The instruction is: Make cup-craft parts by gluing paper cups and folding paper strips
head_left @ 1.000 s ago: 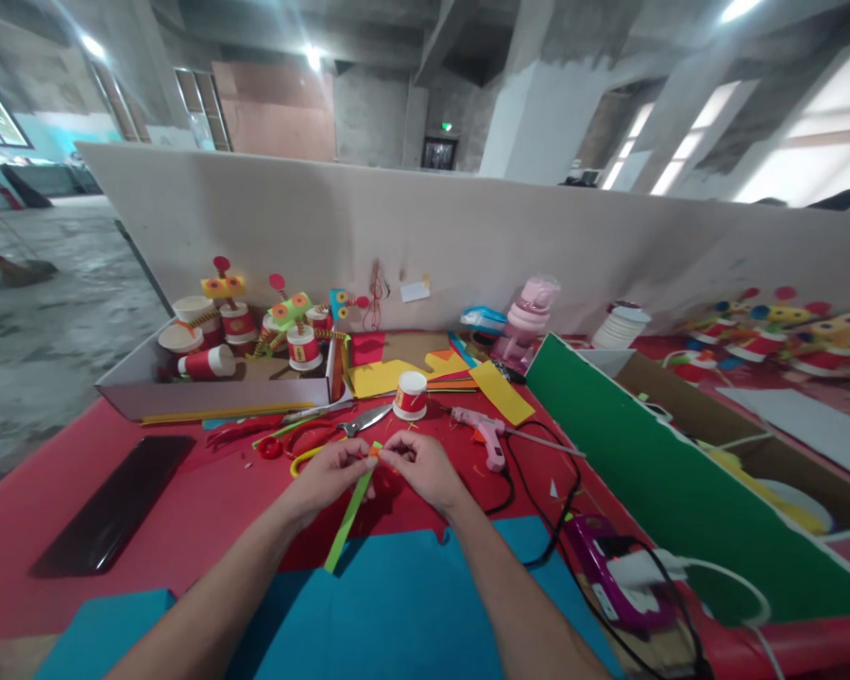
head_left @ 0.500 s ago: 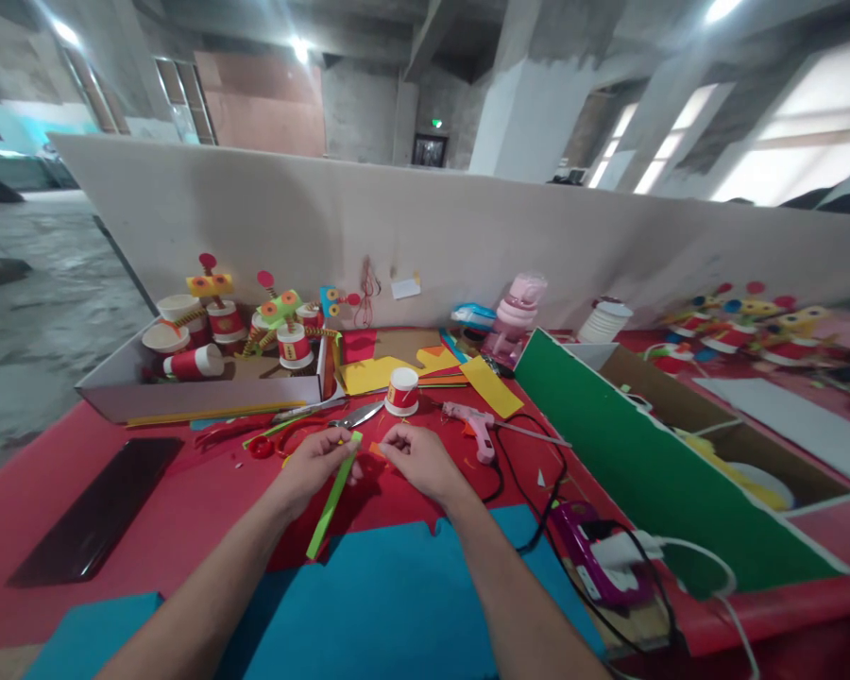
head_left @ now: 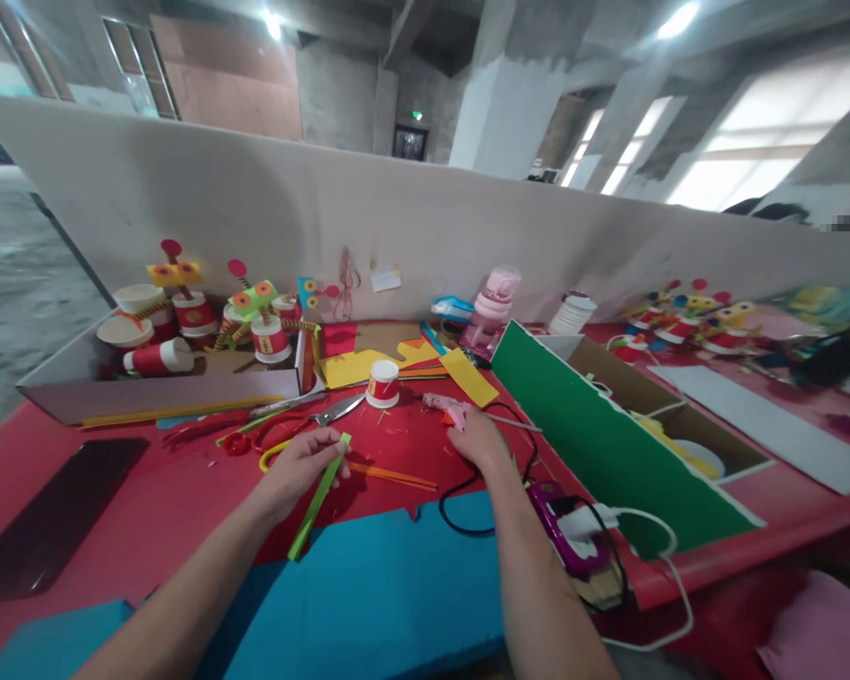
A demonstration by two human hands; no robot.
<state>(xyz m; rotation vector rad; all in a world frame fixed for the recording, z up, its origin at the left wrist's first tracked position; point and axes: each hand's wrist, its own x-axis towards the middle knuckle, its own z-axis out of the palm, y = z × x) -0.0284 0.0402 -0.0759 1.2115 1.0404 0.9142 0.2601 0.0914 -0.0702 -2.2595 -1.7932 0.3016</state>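
Note:
My left hand (head_left: pixel 310 465) pinches a green paper strip (head_left: pixel 315 510) that slants down toward me. From beside its fingertips an orange paper strip (head_left: pixel 397 477) runs out to the right; whether the fingers grip it too I cannot tell. My right hand (head_left: pixel 480 440) is closed around the handle of a pink glue gun (head_left: pixel 445 404), whose nozzle points left. A red-and-white paper cup (head_left: pixel 383 385) stands upside down between and beyond my hands. Scissors (head_left: pixel 340 410) lie left of the cup, their handles partly behind my left hand.
At the left, a white box (head_left: pixel 184 401) holds cups and cup figures. A green-sided divided box (head_left: pixel 609 444) stands right, near a purple power strip (head_left: pixel 567 534) with cables. Blue sheets (head_left: pixel 368 586) lie in front, a black phone (head_left: pixel 57 510) at left, and yellow paper (head_left: pixel 468 376) behind.
My right hand has left the orange strip by my left hand and moved right onto the glue gun. The left hand keeps the green strip. The view has turned slightly right.

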